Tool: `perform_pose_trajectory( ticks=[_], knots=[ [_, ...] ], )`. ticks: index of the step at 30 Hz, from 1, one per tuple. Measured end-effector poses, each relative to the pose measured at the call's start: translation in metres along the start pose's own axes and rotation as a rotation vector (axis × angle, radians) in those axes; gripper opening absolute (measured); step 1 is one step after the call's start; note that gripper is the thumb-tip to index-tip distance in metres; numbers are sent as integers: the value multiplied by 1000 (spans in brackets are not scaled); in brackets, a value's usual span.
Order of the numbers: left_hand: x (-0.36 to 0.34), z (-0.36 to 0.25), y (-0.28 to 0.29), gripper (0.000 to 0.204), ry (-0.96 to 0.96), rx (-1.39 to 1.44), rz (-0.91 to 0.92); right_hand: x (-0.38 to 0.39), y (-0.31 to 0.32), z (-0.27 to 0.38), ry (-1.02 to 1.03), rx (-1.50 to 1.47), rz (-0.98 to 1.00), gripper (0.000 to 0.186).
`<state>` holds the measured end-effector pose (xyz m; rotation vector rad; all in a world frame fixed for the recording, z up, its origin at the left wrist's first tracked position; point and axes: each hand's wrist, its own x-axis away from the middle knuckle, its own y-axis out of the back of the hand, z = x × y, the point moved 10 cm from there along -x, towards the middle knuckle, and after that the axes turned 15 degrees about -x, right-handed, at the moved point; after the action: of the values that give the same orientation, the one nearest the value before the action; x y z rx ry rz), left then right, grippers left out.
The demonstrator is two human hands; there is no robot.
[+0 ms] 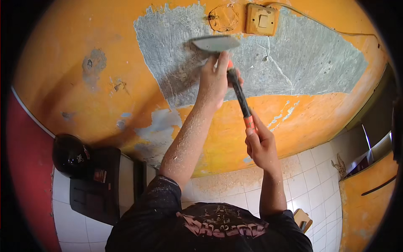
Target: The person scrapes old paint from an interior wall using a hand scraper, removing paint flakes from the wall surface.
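Note:
Both of my hands are wrapped round a long-handled scraper, its handle black with orange-red sections (239, 93). My left hand (213, 80) grips it high up, just below the wide, slightly blurred metal blade (216, 43). Lower down, my right hand (262, 145) is closed round the end of the handle. The blade is over a bare grey patch (319, 63) in the orange painted wall (113, 25); whether its edge touches the surface I cannot tell. Pale paint flakes and dust cling to my left forearm (187, 145).
Above the blade is a yellowed wall switch (261, 20) with a cable (310, 16) running right, beside a round covered box (223, 18). Lower left, a black helmet (70, 155) rests by a dark padded seat (94, 193). Paint debris (235, 178) litters the white tiles (308, 161).

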<state>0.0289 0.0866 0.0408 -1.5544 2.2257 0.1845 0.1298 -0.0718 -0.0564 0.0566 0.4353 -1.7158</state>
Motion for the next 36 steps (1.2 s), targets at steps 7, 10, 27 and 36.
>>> perform_pose_trajectory(
  ticks=[7, 10, 27, 36],
  knots=[
    [-8, -6, -3, 38, -11, 3, -14, -5, 4, 11, -26, 34, 9, 48],
    [4, 14, -3, 38, 71, 45, -37, 0, 11, -3, 6, 58, -27, 48],
    [-6, 10, -19, 43, 43, 65, 25, -10, 29, 9, 12, 101, -9, 48],
    [-6, 6, -26, 40, 23, 36, 20, -17, 43, 4, -19, 62, 21, 48]
  ],
)
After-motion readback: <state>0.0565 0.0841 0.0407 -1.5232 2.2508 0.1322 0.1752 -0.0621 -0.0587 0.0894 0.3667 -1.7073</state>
